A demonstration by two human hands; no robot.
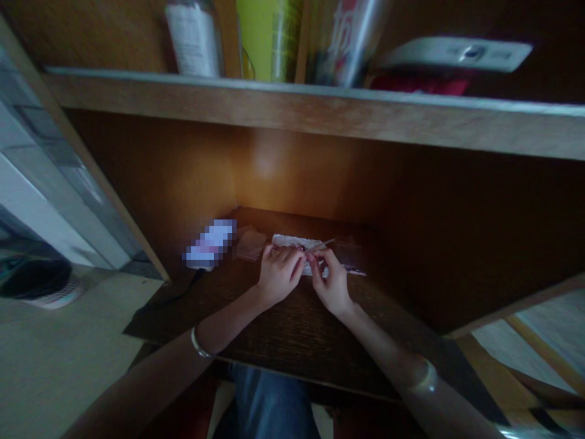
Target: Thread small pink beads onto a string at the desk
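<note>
Both hands meet over a crumpled white sheet (284, 239) lying on the dark wooden desktop. My left hand (282, 274) is closed, its thumb and fingers pinched together at the sheet's middle; what they grip is hidden. Right beside it, my right hand (333, 286) pinches a thin, see-through strip (322, 245) that slants up to the right from the fingertips. Small dark bits show by the left fingertips, too small to name. Flat clear plastic pieces, perhaps little bags (250, 242), lie left of the sheet. More clear plastic (351, 255) lies at its right.
A blurred-out phone (210, 244) leans at the left, a cable (183, 291) running from it. Wooden side walls enclose the desk. Overhead, a shelf (320, 116) carries a white bottle (194, 39), a yellow container (258, 39) and a white device (457, 53). A bin (50, 283) stands on the floor.
</note>
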